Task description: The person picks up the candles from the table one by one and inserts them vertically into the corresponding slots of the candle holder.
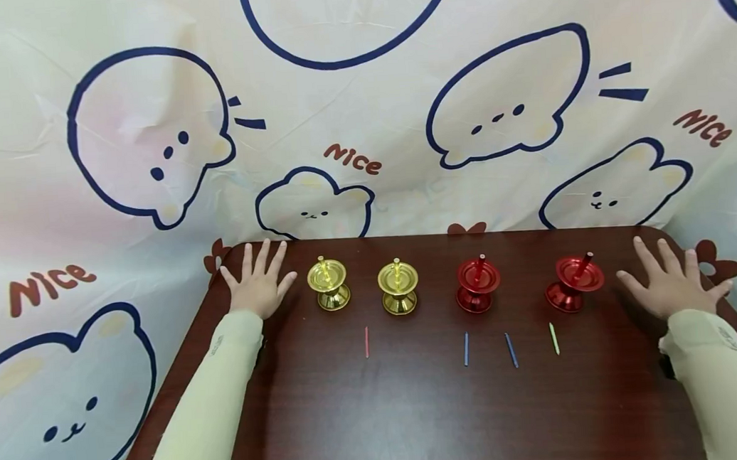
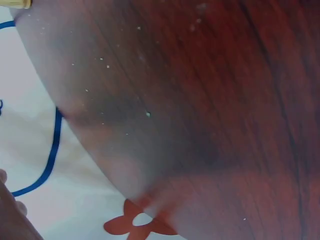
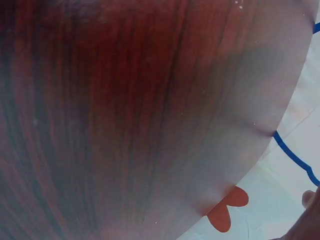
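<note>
My left hand [image 1: 258,284] is spread, fingers straight, over the far left corner of the dark table [image 1: 382,428]. To its right stands a gold candle holder [image 1: 334,296], then a second gold candle holder [image 1: 400,300]. A red candle holder [image 1: 474,295] follows, and another red candle holder [image 1: 565,294] is nearest my right hand [image 1: 670,284], which is spread with straight fingers at the far right corner. Each holder has a dish with an upright stem. In front lie thin sticks like small candles: a red one [image 1: 367,343], two blue ones [image 1: 466,349] and a light green one [image 1: 554,339].
A white cloth [image 1: 399,114] printed with blue cartoon outlines hangs behind the table and along its sides. In the left wrist view the table's edge [image 2: 85,145] curves past the cloth; the right wrist view has a similar rounded edge [image 3: 272,142].
</note>
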Demonstrator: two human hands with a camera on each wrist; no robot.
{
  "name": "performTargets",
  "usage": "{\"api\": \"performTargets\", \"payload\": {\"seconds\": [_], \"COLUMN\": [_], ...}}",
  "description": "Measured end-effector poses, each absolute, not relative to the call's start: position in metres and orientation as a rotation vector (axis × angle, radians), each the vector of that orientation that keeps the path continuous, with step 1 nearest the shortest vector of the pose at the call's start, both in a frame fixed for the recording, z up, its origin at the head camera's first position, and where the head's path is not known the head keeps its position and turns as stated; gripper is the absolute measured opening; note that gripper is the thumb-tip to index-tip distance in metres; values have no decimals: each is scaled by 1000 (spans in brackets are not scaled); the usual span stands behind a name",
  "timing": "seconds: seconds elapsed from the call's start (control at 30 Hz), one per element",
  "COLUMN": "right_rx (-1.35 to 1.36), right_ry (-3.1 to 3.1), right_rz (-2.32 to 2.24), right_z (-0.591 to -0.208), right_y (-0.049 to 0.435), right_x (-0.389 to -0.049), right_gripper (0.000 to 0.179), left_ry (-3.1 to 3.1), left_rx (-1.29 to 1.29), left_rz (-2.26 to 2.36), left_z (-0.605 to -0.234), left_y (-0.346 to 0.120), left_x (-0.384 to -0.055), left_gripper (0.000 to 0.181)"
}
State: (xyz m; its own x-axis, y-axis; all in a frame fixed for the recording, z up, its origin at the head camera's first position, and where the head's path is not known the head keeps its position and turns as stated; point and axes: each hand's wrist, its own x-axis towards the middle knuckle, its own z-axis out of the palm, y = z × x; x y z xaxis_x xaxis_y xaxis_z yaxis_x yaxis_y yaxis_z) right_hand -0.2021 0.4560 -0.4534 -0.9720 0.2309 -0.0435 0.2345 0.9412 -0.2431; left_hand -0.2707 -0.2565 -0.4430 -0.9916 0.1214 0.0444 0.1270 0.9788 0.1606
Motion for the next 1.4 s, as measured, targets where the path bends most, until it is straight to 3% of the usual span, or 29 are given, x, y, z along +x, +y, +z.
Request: {"api": "performTargets", "payload": {"seconds": [0.7, 0.87, 1.4], "right_rx": [442, 483, 205], "right_ry": [3150, 3266, 3552], "right_rz": [-359, -426, -679], "right_z": [-418, -410, -401], "right_y": [430, 412, 333], "right_x": [-172, -160, -126], "right_gripper": [88, 72, 37], "left_ry": [-2949, -2943, -2970], "left_rx": [-399, -433, -463], "left_rz": [-274, -257, -247], "left_z": [-434, -434, -430], "left_y": [-239, -232, -218], "left_x": [-243, -235, -218], "left_gripper": [74, 75, 79]}}
